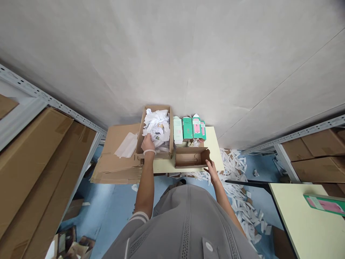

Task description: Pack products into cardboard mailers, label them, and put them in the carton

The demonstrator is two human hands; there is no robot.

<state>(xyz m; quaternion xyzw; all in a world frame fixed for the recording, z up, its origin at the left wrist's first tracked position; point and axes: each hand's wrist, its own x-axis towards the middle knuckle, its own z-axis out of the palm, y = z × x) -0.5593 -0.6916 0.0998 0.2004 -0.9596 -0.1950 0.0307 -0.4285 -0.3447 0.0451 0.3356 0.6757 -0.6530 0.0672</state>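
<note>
My left hand (148, 143) reaches over the near left side of a cardboard carton (171, 135) filled with crumpled white paper (157, 124). Its fingers are closed on some of that paper. To the right lies a small open cardboard box (185, 158), its inside bare. My right hand (212, 169) grips this box at its right end, the fingers bent against the near corner. Behind the small box, several green and white product boxes (188, 128) with pink panels stand side by side, against the carton's right side.
Flattened cardboard sheets (115, 151) with a white paper sheet (126, 144) lie left of the carton on the pale table (215, 144). A wall stands behind. Shredded paper (242, 201) covers the floor at right. Shelves with brown boxes (40, 162) flank both sides; another table (304, 219) stands right.
</note>
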